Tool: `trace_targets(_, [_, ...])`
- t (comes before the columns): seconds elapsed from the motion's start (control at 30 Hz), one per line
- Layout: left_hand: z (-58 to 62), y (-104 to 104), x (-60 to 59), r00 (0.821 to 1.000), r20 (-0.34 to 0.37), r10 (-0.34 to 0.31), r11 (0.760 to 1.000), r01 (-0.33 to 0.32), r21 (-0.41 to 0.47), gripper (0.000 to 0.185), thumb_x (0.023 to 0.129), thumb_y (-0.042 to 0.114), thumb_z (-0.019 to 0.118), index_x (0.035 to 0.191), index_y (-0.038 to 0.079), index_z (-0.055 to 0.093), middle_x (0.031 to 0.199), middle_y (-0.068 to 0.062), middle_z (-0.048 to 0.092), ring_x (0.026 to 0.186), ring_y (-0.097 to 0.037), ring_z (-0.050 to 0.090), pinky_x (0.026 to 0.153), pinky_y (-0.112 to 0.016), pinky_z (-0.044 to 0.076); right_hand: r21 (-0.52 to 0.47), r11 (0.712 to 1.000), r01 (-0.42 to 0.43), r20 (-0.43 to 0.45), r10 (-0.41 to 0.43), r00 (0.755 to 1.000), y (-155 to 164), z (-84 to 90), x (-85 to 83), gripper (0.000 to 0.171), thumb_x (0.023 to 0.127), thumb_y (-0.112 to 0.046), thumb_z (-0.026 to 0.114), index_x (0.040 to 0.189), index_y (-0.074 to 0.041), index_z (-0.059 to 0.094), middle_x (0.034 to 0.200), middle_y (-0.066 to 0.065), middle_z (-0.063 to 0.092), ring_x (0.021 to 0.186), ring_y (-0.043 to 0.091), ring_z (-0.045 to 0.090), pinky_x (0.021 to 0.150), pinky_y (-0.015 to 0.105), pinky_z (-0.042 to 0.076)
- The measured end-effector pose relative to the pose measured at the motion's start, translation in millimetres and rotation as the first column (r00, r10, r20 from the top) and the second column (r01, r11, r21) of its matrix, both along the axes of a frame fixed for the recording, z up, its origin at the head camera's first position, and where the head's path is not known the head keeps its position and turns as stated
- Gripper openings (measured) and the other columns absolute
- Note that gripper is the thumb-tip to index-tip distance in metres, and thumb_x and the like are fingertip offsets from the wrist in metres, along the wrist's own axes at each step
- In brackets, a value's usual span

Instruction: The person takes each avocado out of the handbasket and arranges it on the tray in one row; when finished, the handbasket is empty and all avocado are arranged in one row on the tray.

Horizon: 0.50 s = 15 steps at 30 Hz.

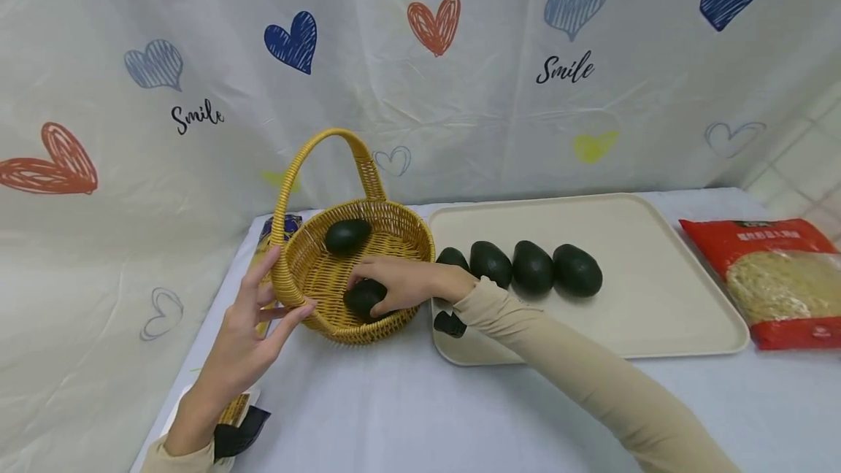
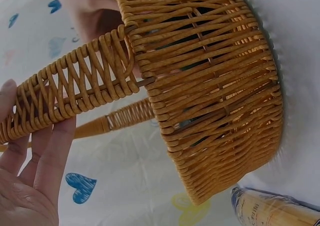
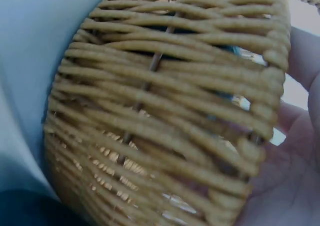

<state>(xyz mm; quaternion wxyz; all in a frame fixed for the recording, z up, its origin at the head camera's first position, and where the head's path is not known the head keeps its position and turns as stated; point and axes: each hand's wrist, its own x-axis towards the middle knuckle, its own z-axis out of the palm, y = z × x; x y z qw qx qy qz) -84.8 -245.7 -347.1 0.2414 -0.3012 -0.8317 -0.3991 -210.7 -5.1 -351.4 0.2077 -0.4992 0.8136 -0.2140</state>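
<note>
Head view: right hand (image 1: 401, 285) is inside the basket (image 1: 394, 228), left of frame centre, fingers curled over an avocado (image 1: 365, 298) near the front wall. Left hand (image 1: 252, 327) is open, fingers straight, fingertips touching the basket's left rim beside the handle (image 1: 315, 148). A second avocado (image 1: 347, 235) lies toward the back of the basket. Four more avocados sit in a row on the tray (image 1: 657, 254), centre of frame; the leftmost one (image 1: 452, 258) is partly behind the right wrist.

Risks as I judge them:
- Basket is light and only steadied by fingertips; a tug from the right hand could slide or tip it toward the tray.
- Right sleeve (image 1: 558, 356) crosses the tray's near-left corner just beside the avocado row; a sweep could roll one.
- Avocado is smooth and round; a loose hold could drop it onto the weave.

Hard to read:
- Both wrist views are filled with wicker; neither shows the grip clearly.
- Whether the avocado is lifted or resting on the basket floor, I can't tell.
- Small black object (image 1: 450, 323) at the tray edge under the wrist: unidentified.
- Packet under the left forearm and a red bag (image 1: 788, 239) at right frame edge are cut off.
</note>
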Motion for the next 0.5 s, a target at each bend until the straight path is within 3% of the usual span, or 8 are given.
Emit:
trace_targets(0.17, [-1.3,0,-0.9,1.000,-0.004,0.014,1.000,-0.014,-0.004,0.100,0.078,-0.021,0.080,0.160,-0.004,0.025,0.102,-0.017,0.077,0.098,-0.003,0.071,0.080,-0.015,0.060,0.033,0.999,-0.018,0.018,0.017,1.000,4,0.2,-3.6,0.055,0.095,-0.014,0.080,0.145,-0.008,0.057,0.144,0.008,0.057,0.136,0.021,0.052,0.116,0.032,0.042])
trace_targets(0.5, [0.1,1,-0.6,1.000,0.027,0.015,1.000,-0.015,-0.001,0.098,0.081,-0.020,0.079,0.161,-0.002,0.024,0.102,-0.018,0.077,0.098,-0.005,0.072,0.081,-0.016,0.060,0.013,0.999,-0.032,0.065,0.031,0.997,-3,-3.5,-11.1,0.043,0.104,-0.027,0.068,0.141,-0.007,0.062,0.141,0.010,0.061,0.133,0.024,0.055,0.113,0.034,0.045])
